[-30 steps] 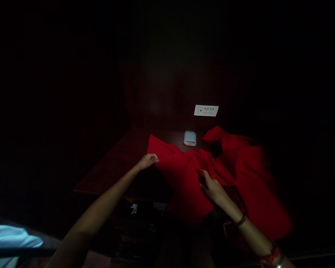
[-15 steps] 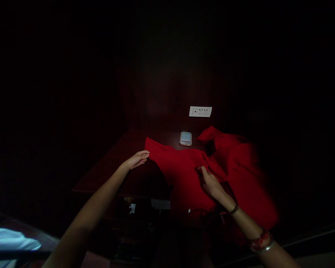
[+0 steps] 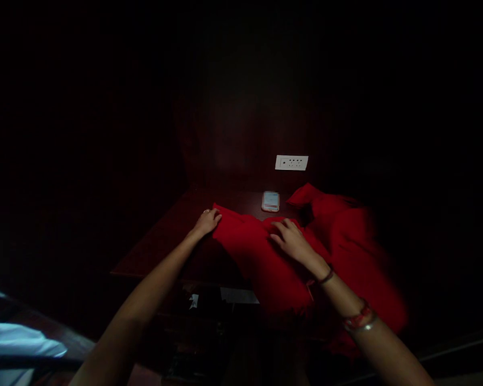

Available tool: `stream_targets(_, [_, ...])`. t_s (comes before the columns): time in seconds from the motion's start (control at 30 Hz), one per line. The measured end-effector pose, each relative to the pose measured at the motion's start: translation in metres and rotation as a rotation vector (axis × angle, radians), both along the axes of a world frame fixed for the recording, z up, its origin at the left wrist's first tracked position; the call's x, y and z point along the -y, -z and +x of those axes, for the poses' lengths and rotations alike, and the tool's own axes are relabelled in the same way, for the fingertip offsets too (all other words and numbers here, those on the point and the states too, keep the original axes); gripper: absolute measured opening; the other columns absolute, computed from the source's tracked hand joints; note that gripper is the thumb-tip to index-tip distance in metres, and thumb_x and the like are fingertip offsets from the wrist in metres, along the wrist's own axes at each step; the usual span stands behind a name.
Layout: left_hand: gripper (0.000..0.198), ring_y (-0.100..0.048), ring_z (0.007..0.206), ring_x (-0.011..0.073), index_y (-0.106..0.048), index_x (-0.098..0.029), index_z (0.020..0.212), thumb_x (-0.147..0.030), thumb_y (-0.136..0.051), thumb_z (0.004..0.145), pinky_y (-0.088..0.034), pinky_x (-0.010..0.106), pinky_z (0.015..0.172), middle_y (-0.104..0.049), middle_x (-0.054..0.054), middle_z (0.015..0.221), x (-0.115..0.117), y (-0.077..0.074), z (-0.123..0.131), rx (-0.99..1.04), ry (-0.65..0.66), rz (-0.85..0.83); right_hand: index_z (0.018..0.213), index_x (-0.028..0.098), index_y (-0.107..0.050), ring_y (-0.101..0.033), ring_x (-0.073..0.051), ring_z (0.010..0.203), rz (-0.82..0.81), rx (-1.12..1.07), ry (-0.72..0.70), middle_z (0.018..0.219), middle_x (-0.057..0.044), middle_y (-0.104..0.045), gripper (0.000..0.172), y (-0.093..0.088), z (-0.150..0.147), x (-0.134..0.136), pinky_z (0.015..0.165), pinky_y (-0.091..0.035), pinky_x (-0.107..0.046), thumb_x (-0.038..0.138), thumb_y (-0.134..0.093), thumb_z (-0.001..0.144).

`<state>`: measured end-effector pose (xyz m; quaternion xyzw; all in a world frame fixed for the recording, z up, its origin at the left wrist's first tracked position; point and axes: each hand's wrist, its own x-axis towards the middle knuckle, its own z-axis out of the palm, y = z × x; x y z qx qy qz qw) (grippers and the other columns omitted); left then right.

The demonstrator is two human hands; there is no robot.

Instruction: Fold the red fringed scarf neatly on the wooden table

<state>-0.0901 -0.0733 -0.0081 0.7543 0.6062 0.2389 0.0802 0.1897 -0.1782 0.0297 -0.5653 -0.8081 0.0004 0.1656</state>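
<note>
In the head view, a red cloth [image 3: 245,244] is spread across the middle and right of a dark desk [image 3: 161,246], reaching past its front edge. The left hand [image 3: 208,222] touches the cloth's left end, well in from the desk's front left corner; whether its fingers are clamped on it cannot be told. The right hand [image 3: 293,242] is over the cloth's middle, fingers apart. A phone [image 3: 270,201] lies near the desk's back edge, below a white socket plate [image 3: 292,163].

very dim, edges near-black; phone screen [image 3: 270,200] pixelated; red cloth [image 3: 247,244] fades into shadow rightward
</note>
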Motion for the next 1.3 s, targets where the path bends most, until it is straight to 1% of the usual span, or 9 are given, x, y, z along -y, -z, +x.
stream_targets(0.17, [0.043, -0.008, 0.118, 0.0327, -0.034, -0.034, 0.118, -0.045, -0.035, 0.076, -0.016, 0.056, 0.085, -0.017, 0.003, 0.133, -0.026, 0.010, 0.024, -0.147, 0.092, -0.202, 0.125, 0.031, -0.021, -0.010, -0.029, 0.118, -0.154, 0.123, -0.183, 0.132, -0.005, -0.017, 0.056, 0.025, -0.040, -0.034, 0.088, -0.015, -0.051, 0.055, -0.029, 0.074])
stream_targets(0.27, [0.046, -0.008, 0.118, 0.0346, -0.034, -0.036, 0.117, -0.049, -0.039, 0.073, -0.012, 0.059, 0.083, -0.016, 0.003, 0.133, -0.038, 0.016, 0.033, -0.128, 0.116, -0.322, 0.126, 0.034, -0.014, -0.008, -0.031, 0.119, -0.300, 0.164, -0.119, 0.135, -0.004, -0.007, 0.058, 0.049, -0.040, -0.040, 0.087, -0.011, -0.054, 0.060, -0.019, 0.073])
stream_targets(0.33, [0.049, -0.007, 0.119, 0.0332, -0.037, -0.034, 0.116, -0.050, -0.042, 0.070, -0.013, 0.056, 0.085, -0.016, 0.005, 0.133, -0.047, 0.018, 0.034, -0.039, 0.086, -0.270, 0.126, 0.034, -0.012, -0.009, -0.033, 0.118, -0.348, 0.179, -0.100, 0.135, -0.005, -0.004, 0.061, 0.054, -0.036, -0.043, 0.087, -0.011, -0.055, 0.062, -0.018, 0.072])
stream_targets(0.5, [0.050, -0.031, 0.112, 0.0258, -0.038, -0.017, 0.116, -0.035, -0.048, 0.071, -0.027, 0.036, 0.086, -0.036, 0.015, 0.121, -0.071, 0.020, 0.020, 0.302, -0.206, -0.096, 0.118, 0.025, -0.037, -0.024, -0.029, 0.114, -0.248, 0.134, -0.164, 0.125, -0.010, -0.031, 0.052, 0.027, -0.041, -0.070, 0.086, -0.020, -0.049, 0.053, -0.031, 0.074])
stream_targets(0.67, [0.027, -0.054, 0.082, 0.0173, -0.051, -0.014, 0.092, -0.025, -0.052, 0.068, -0.040, 0.025, 0.069, -0.058, 0.009, 0.089, -0.087, 0.021, 0.003, 0.429, -0.250, -0.162, 0.095, 0.013, -0.055, -0.049, -0.018, 0.088, -0.252, -0.191, -0.066, 0.097, -0.012, -0.055, 0.029, 0.022, -0.061, -0.121, 0.075, -0.034, -0.025, 0.028, -0.044, 0.072])
stream_targets(0.8, [0.020, -0.054, 0.073, 0.0125, -0.052, -0.014, 0.087, -0.024, -0.049, 0.070, -0.041, 0.021, 0.062, -0.058, 0.003, 0.081, -0.093, 0.020, 0.004, 0.509, -0.218, -0.105, 0.073, 0.013, -0.059, -0.052, -0.013, 0.069, -0.319, -0.287, -0.003, 0.075, -0.006, -0.060, 0.018, 0.038, -0.065, -0.148, 0.060, -0.036, -0.020, 0.017, -0.042, 0.070])
stream_targets(1.03, [0.028, -0.053, 0.073, 0.0134, -0.047, -0.018, 0.097, -0.024, -0.051, 0.070, -0.039, 0.023, 0.067, -0.056, 0.002, 0.080, -0.090, 0.033, 0.009, 0.498, -0.256, -0.005, 0.083, 0.011, -0.052, -0.050, -0.010, 0.062, -0.340, -0.489, 0.013, 0.070, -0.003, -0.056, 0.024, 0.048, -0.054, -0.157, 0.053, -0.038, -0.018, 0.016, -0.031, 0.073])
stream_targets(1.2, [0.040, -0.050, 0.086, 0.0174, -0.037, -0.018, 0.113, -0.027, -0.045, 0.075, -0.036, 0.027, 0.076, -0.053, 0.007, 0.091, -0.079, 0.034, 0.007, 0.365, -0.253, 0.094, 0.092, 0.013, -0.052, -0.050, -0.012, 0.073, -0.326, -0.487, -0.055, 0.083, -0.004, -0.057, 0.025, 0.040, -0.049, -0.151, 0.064, -0.038, -0.021, 0.023, -0.045, 0.070])
stream_targets(1.3, [0.047, -0.043, 0.098, 0.0226, -0.032, -0.017, 0.118, -0.033, -0.043, 0.076, -0.033, 0.033, 0.081, -0.045, 0.012, 0.106, -0.069, 0.025, 0.011, 0.193, -0.235, 0.151, 0.080, 0.014, -0.058, -0.050, -0.013, 0.073, -0.345, -0.408, -0.138, 0.079, -0.003, -0.058, 0.018, 0.037, -0.047, -0.144, 0.068, -0.037, -0.022, 0.020, -0.053, 0.064])
